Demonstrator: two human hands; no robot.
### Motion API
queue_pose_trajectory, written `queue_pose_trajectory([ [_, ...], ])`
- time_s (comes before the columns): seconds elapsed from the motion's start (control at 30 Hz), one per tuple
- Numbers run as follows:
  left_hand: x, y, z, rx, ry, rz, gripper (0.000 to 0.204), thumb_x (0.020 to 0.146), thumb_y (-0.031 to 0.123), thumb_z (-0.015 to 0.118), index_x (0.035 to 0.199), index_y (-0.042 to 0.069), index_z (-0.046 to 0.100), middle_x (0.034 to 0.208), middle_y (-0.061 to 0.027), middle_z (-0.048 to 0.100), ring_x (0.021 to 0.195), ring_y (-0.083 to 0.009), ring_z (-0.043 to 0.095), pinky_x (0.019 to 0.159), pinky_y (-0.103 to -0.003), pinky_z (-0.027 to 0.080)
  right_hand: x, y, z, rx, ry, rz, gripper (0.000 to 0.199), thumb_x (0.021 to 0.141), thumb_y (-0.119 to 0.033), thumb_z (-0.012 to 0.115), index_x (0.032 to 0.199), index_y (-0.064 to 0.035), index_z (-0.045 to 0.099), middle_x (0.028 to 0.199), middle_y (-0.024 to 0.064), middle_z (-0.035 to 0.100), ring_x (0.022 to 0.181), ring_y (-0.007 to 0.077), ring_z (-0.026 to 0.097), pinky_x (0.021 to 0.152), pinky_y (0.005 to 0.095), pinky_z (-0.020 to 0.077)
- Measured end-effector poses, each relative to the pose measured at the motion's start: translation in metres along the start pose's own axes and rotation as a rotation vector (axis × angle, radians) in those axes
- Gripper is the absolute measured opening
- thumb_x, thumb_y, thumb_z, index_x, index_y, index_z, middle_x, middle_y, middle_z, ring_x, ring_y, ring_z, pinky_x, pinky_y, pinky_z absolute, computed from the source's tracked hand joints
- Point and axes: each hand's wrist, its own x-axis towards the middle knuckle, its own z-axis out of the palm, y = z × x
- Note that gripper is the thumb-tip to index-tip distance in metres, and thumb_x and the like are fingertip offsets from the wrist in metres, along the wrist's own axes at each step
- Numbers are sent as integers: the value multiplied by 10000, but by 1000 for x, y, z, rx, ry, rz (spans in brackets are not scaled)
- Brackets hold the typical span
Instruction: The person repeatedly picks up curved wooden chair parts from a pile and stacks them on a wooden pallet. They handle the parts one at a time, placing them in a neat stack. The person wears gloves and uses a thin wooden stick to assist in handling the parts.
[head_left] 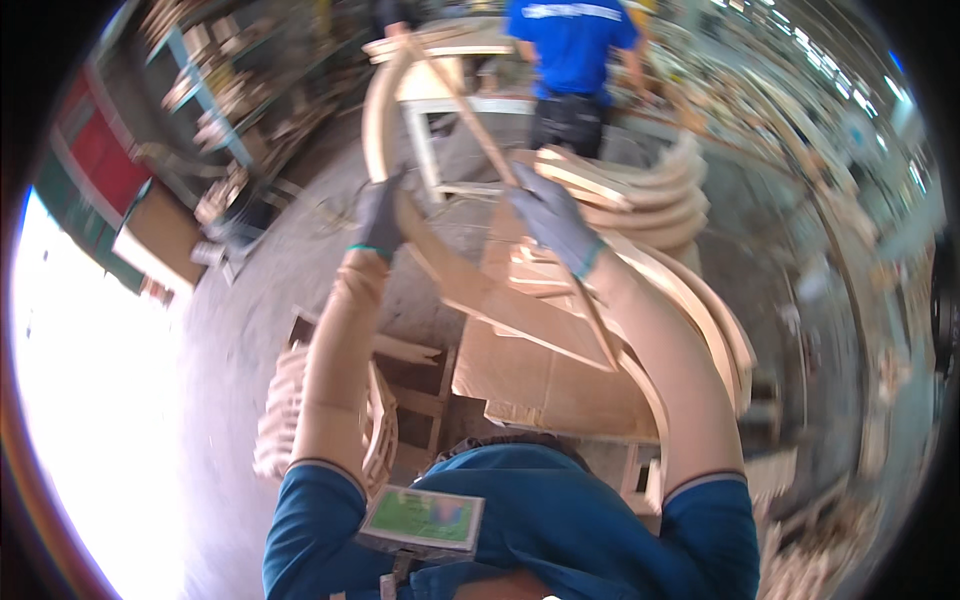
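Note:
In front of me I hold up a bow-shaped wooden frame (485, 295), made of a broad curved piece and a thin straight strip (460, 105) that appear to meet at both ends. My left hand (378, 212), in a grey glove with a green cuff, is closed round the curved piece. On the strip side, my right hand (556, 218), gloved the same way, grips the frame with its fingers around the strip. Below and right of the frame lie stacked curved wooden pieces (650, 205), partly hidden by my right forearm. Motion blurs some edges.
Brown cardboard (560, 390) covers the surface before me. More curved parts (283, 415) stand by a wooden pallet (415, 400) at lower left. Ahead, a person in a blue shirt (573, 50) stands by a white-framed table (430, 150). Shelves with wood (205, 95) line the far left.

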Motion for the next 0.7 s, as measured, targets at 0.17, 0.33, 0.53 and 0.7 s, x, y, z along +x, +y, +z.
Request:
queue_pose_trajectory([
  [0.17,-31,-20,3,-41,108,-61,412,814,405,700,945,51,535,680,-58,519,517,-186,546,479,-358,499,-11,30,-2,161,19,281,423,925,-158,536,1338,-79,493,680,-38,511,424,4,362,334,166,285],
  [0.33,-61,-36,-88,261,385,-32,491,776,456,691,970,21,573,712,-77,563,652,-187,594,556,-355,502,-4,58,27,283,-171,338,441,945,-124,521,1377,-80,443,745,-16,536,465,-11,378,351,145,288],
  [0.53,-152,-28,-234,425,770,-48,455,781,395,712,943,-6,569,716,-52,572,617,-133,573,486,-300,442,-9,72,103,390,-251,474,437,956,-117,503,1385,-75,432,752,-6,517,466,1,345,356,167,251],
  [0.7,-236,-36,-346,339,1079,-72,443,779,401,729,985,47,562,736,-26,546,625,-124,539,526,-289,455,-25,114,144,382,-335,606,421,965,-130,484,1382,-103,437,761,-6,506,460,3,335,355,163,245],
])
